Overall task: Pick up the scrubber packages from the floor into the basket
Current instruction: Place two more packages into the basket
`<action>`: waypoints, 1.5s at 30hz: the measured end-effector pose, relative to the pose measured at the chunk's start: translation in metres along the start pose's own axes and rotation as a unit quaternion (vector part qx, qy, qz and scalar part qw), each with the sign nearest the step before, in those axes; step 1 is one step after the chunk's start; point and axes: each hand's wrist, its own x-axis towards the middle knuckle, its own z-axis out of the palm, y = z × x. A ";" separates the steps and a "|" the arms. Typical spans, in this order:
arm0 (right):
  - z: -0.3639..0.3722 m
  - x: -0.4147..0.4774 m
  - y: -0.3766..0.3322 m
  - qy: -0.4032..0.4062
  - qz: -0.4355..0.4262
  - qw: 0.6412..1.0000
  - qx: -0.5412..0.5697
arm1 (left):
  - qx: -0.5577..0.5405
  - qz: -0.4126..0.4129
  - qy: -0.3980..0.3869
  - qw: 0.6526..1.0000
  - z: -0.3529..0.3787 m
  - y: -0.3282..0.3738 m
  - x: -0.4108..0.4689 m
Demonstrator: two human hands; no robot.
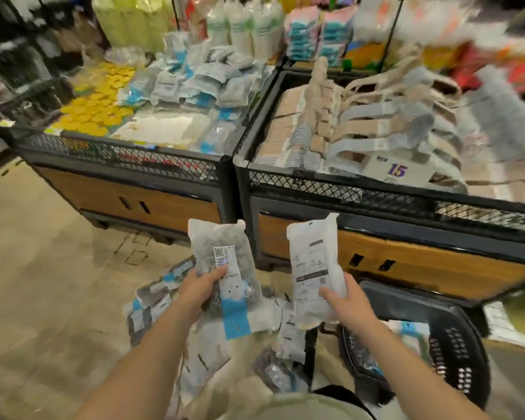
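My left hand [198, 288] grips a clear scrubber package [222, 262] with a blue label band, held upright above the floor. My right hand [344, 301] grips a second scrubber package [311, 262], its white back with printed text facing me. Both are raised in front of the display bins. Several more scrubber packages [161, 295] lie scattered on the floor beneath my hands. A black plastic basket [455, 334] stands on the floor at the lower right, under my right forearm, with a package [411, 331] inside it.
Two black mesh display bins with wooden fronts stand ahead: the left bin [128, 156] holds yellow sponges and more scrubber packs, the right bin [376, 195] holds brushes and a price card marked 15. Beige tiled floor [43, 283] opens to the left.
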 end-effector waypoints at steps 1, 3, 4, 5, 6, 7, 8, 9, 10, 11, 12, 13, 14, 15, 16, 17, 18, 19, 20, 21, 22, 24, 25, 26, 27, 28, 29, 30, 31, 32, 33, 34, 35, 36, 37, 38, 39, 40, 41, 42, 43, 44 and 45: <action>-0.001 -0.008 0.002 0.015 0.008 1.000 0.013 | 0.013 0.002 -0.011 1.000 0.003 0.007 -0.001; -0.005 -0.023 0.008 0.048 0.025 0.998 0.040 | 0.033 0.010 -0.044 0.998 0.013 0.018 0.004; -0.008 -0.031 0.013 0.066 0.033 0.996 0.049 | 0.054 0.006 -0.060 0.997 0.021 0.023 0.003; -0.012 -0.039 0.019 0.087 0.040 0.994 0.054 | 0.073 0.011 -0.078 0.994 0.032 0.026 0.001; -0.016 -0.047 0.025 0.108 0.050 0.991 0.054 | 0.079 0.019 -0.104 0.991 0.043 0.028 0.002; -0.021 -0.056 0.030 0.126 0.058 0.989 0.057 | 0.083 0.029 -0.122 0.989 0.055 0.028 0.002; -0.026 -0.064 0.036 0.141 0.067 0.986 0.057 | 0.091 0.032 -0.135 0.986 0.068 0.029 -0.001; -0.032 -0.073 0.042 0.155 0.077 0.983 0.060 | 0.107 0.029 -0.139 0.984 0.081 0.027 -0.001; -0.038 -0.082 0.048 0.167 0.087 0.980 0.058 | 0.121 0.030 -0.154 0.980 0.093 0.024 -0.001; -0.044 -0.090 0.056 0.178 0.098 0.977 0.056 | 0.130 0.027 -0.169 0.977 0.105 0.020 -0.002; -0.049 -0.098 0.062 0.191 0.108 0.974 0.053 | 0.134 0.026 -0.191 0.972 0.117 0.014 -0.001; -0.055 -0.107 0.069 0.204 0.117 0.970 0.055 | 0.145 0.022 -0.208 0.967 0.129 0.007 0.002; -0.060 -0.114 0.077 0.216 0.127 0.966 0.060 | 0.161 0.014 -0.222 0.962 0.140 0.002 -0.002; -0.065 -0.121 0.085 0.228 0.139 0.962 0.066 | 0.171 0.013 -0.232 0.958 0.150 0.001 -0.013; -0.070 -0.128 0.093 0.239 0.151 0.956 0.073 | 0.177 0.012 -0.237 0.955 0.159 -0.004 -0.014; -0.075 -0.133 0.101 0.250 0.162 0.951 0.081 | 0.184 0.008 -0.242 0.953 0.167 -0.005 -0.025; -0.079 -0.138 0.109 0.261 0.171 0.946 0.089 | 0.191 0.006 -0.249 0.949 0.175 -0.007 -0.032; -0.084 -0.143 0.115 0.268 0.177 0.942 0.096 | 0.199 0.006 -0.249 0.948 0.183 -0.009 -0.037; -0.089 -0.147 0.122 0.274 0.186 0.938 0.103 | 0.208 0.012 -0.243 0.947 0.190 -0.011 -0.043; -0.094 -0.150 0.129 0.279 0.194 0.934 0.110 | 0.219 0.020 -0.234 0.947 0.199 -0.013 -0.046; -0.100 -0.153 0.136 0.282 0.201 0.931 0.115 | 0.228 0.023 -0.229 0.946 0.208 -0.015 -0.049; -0.111 -0.154 0.154 0.286 0.214 0.926 0.120 | 0.241 0.024 -0.223 0.944 0.227 -0.021 -0.052; -0.119 -0.152 0.165 0.285 0.220 0.925 0.125 | 0.245 0.023 -0.223 0.943 0.238 -0.024 -0.053; -0.129 -0.150 0.174 0.281 0.225 0.924 0.127 | 0.251 0.023 -0.214 0.944 0.249 -0.029 -0.054; -0.141 -0.146 0.181 0.273 0.226 0.927 0.122 | 0.256 0.021 -0.206 0.944 0.261 -0.034 -0.059; -0.156 -0.141 0.188 0.261 0.229 0.931 0.115 | 0.256 0.022 -0.193 0.947 0.275 -0.038 -0.064; -0.171 -0.132 0.199 0.252 0.228 0.934 0.109 | 0.257 0.019 -0.186 0.948 0.288 -0.043 -0.070; -0.188 -0.124 0.208 0.244 0.230 0.936 0.104 | 0.257 0.019 -0.179 0.950 0.304 -0.049 -0.073; -0.206 -0.114 0.218 0.232 0.232 0.940 0.098 | 0.257 0.017 -0.173 0.951 0.320 -0.054 -0.080; -0.224 -0.103 0.229 0.227 0.232 0.942 0.090 | 0.255 0.013 -0.168 0.952 0.338 -0.061 -0.084; -0.241 -0.092 0.242 0.218 0.231 0.944 0.086 | 0.255 0.009 -0.161 0.953 0.354 -0.068 -0.089; -0.259 -0.082 0.253 0.206 0.230 0.947 0.087 | 0.257 0.004 -0.153 0.954 0.371 -0.075 -0.093; -0.276 -0.072 0.267 0.192 0.232 0.950 0.084 | 0.254 -0.001 -0.148 0.956 0.387 -0.083 -0.099; -0.292 -0.066 0.277 0.174 0.240 0.952 0.079 | 0.254 0.002 -0.139 0.957 0.403 -0.092 -0.102; -0.305 -0.062 0.287 0.158 0.251 0.952 0.080 | 0.257 0.001 -0.134 0.957 0.417 -0.100 -0.106; -0.317 -0.059 0.297 0.149 0.257 0.951 0.085 | 0.263 -0.007 -0.119 0.957 0.430 -0.107 -0.109; -0.328 -0.055 0.307 0.141 0.261 0.951 0.082 | 0.265 -0.020 -0.105 0.958 0.442 -0.113 -0.112; -0.337 -0.049 0.319 0.132 0.266 0.952 0.073 | 0.267 -0.029 -0.092 0.959 0.452 -0.121 -0.111; -0.346 -0.041 0.332 0.125 0.271 0.952 0.067 | 0.275 -0.033 -0.083 0.957 0.461 -0.127 -0.111; -0.353 -0.034 0.344 0.116 0.280 0.951 0.066 | 0.283 -0.035 -0.078 0.955 0.469 -0.133 -0.112; -0.359 -0.026 0.353 0.109 0.289 0.949 0.069 | 0.295 -0.044 -0.073 0.952 0.474 -0.140 -0.110; -0.363 -0.018 0.361 0.101 0.298 0.947 0.071 | 0.306 -0.048 -0.068 0.949 0.480 -0.145 -0.111; -0.365 -0.010 0.368 0.095 0.307 0.944 0.073 | 0.312 -0.055 -0.057 0.947 0.483 -0.151 -0.109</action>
